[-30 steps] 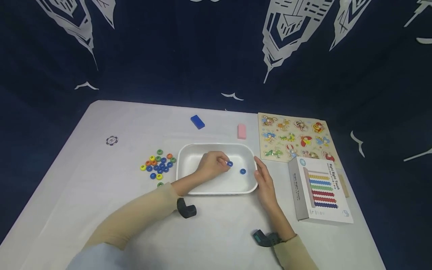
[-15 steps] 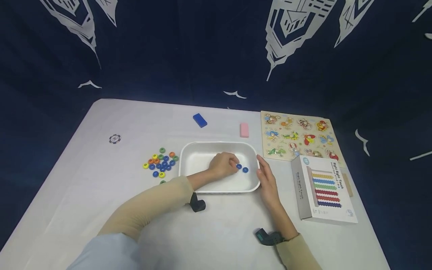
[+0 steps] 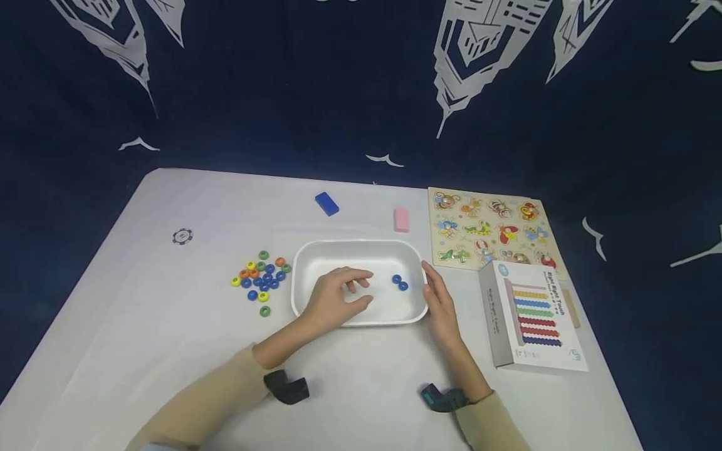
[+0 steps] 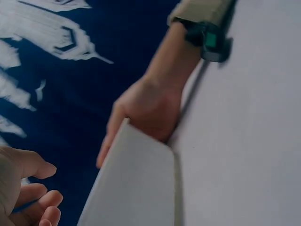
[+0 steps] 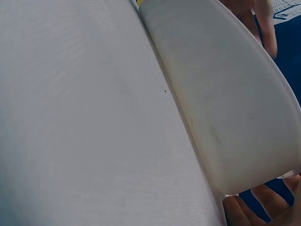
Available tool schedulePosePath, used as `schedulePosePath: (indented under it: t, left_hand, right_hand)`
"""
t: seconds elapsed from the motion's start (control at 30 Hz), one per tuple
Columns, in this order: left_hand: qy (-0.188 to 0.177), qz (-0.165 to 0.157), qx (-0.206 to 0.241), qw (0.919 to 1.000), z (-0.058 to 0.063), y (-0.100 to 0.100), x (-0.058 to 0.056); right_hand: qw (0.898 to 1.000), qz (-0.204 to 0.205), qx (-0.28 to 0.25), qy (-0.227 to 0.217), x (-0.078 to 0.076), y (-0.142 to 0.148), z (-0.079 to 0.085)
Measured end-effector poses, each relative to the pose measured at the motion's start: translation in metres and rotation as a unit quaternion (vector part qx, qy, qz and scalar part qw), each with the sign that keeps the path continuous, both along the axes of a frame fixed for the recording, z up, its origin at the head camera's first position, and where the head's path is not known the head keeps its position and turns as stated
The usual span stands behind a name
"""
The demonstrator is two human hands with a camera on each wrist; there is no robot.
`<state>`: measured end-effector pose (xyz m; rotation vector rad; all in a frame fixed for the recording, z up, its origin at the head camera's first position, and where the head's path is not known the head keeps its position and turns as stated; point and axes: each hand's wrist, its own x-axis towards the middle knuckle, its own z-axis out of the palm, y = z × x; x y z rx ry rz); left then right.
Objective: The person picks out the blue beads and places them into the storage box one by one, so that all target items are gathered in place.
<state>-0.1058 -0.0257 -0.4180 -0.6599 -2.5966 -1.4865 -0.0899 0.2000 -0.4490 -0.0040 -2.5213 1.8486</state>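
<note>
A white tray lies on the table, and two blue beads sit side by side in its right half. Over the tray's left half is my left hand, thumb and fingers spread apart with nothing between them. At the right end, my right hand rests its straight fingers along the tray's outer wall. The left wrist view shows the left fingers loosely bent beside the tray. In the right wrist view the tray's side wall covers much of the scene, with parts of both hands at its edges.
Left of the tray lies a loose group of blue, yellow, orange and green beads. A blue block and a pink block lie behind it. An insect puzzle board, a white box and a round chip are also on the table.
My left hand brought a blue bead rightward to sit by the other one, let go of it, then drew back left with its fingers opened. The right hand stays at the tray's end.
</note>
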Motion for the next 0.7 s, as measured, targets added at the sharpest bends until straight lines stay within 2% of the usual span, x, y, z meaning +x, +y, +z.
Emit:
schedulePosePath:
  t: [0.07,0.13,0.23,0.37,0.47,0.57,0.7]
  left_hand:
    - [0.012,0.024,0.033,0.9991,0.001,-0.021,0.012]
    - [-0.003,0.052,0.06,0.9968,0.0,-0.045,0.02]
    - [-0.012,0.109,0.079,0.9908,-0.009,-0.081,0.025]
    - [0.003,0.203,0.059,0.9773,-0.025,-0.124,0.025]
    - [0.004,0.254,0.04,0.9663,-0.034,-0.146,0.023]
    - [0.0,0.275,0.03,0.9609,-0.042,-0.159,0.019]
    - [-0.01,0.266,0.024,0.9635,-0.051,-0.168,0.017]
  right_hand:
    - [1.0,0.002,0.001,0.006,0.001,0.0,0.0]
    - [1.0,0.003,0.002,0.006,0.002,-0.001,0.004]
    - [1.0,0.005,-0.001,0.006,0.001,0.0,0.0]
    - [1.0,0.006,-0.002,0.008,-0.004,0.005,-0.014]
    - [1.0,0.001,0.0,0.015,-0.007,0.008,-0.022]
    - [1.0,-0.001,-0.002,0.019,-0.007,0.009,-0.025]
    - [1.0,0.008,-0.009,0.022,-0.007,0.01,-0.025]
